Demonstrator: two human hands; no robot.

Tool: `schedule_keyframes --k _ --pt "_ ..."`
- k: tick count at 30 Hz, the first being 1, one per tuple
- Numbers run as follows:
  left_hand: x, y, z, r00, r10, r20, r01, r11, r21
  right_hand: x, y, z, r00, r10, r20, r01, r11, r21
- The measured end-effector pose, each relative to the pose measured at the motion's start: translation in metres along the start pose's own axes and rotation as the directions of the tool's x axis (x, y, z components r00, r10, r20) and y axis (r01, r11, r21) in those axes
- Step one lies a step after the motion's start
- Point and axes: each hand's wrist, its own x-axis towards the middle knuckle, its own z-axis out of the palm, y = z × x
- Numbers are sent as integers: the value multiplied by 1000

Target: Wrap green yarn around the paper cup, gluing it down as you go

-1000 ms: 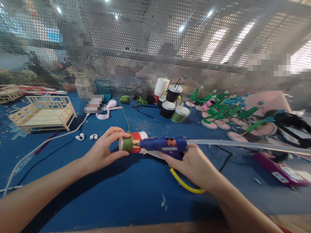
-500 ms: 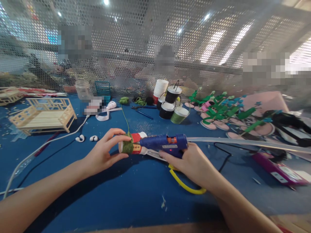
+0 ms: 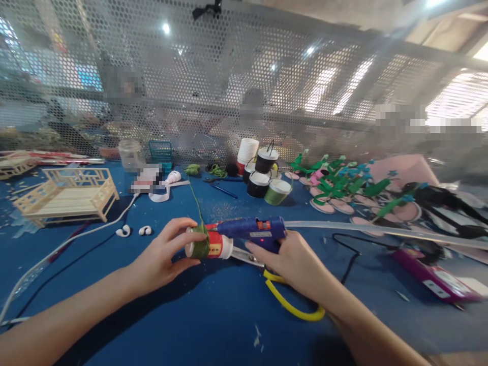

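My left hand (image 3: 162, 254) is closed around the base end of a red and white paper cup (image 3: 220, 246) lying on its side. Green yarn (image 3: 201, 243) is wound around that end, and a strand runs back to a small green yarn ball (image 3: 192, 169). My right hand (image 3: 295, 262) grips a blue glue gun (image 3: 251, 229), with a long clear glue stick (image 3: 343, 225) out of its rear. The gun's nozzle points left, close over the cup by the yarn; I cannot tell whether it touches. Yellow-handled scissors (image 3: 295, 302) lie beneath the right hand, blades toward the cup.
Small yarn-wrapped buckets (image 3: 278, 192) and stacked white cups (image 3: 247, 151) stand at the back. A wooden miniature bed (image 3: 72, 195) is at left, near white earbuds (image 3: 123, 231). Green craft plants (image 3: 335, 183) and a purple power strip (image 3: 434, 279) occupy the right. Perforated metal (image 3: 213, 96) rises behind.
The view has tilted up slightly, so the table sits lower in it. The cup has turned a little in my left hand, and the glue gun's nozzle stays near the yarn.
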Motion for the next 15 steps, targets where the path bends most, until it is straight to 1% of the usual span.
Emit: schedule_keyframes --k 4,7,9,12,14,15 --pt "0 2 2 1000 -5 -30 4 1000 -17 3 -3 1 998 -59 -18 59 998 -20" --pt "-1 3 3 999 23 -33 -23 1000 -3 5 -7 1 998 -51 -26 51 999 -13" --pt "-2 3 4 999 36 -39 -35 999 11 7 -9 0 1000 -4 2 4 999 38" --pt "-2 1 5 997 50 -66 -48 998 41 13 -10 -6 996 57 75 -67 986 150" --pt "-1 0 5 995 57 -78 -52 996 66 20 -7 -12 997 51 61 -63 971 232" --pt "-1 -1 4 995 61 -77 -55 995 80 25 -5 -15 999 39 31 -46 963 265"
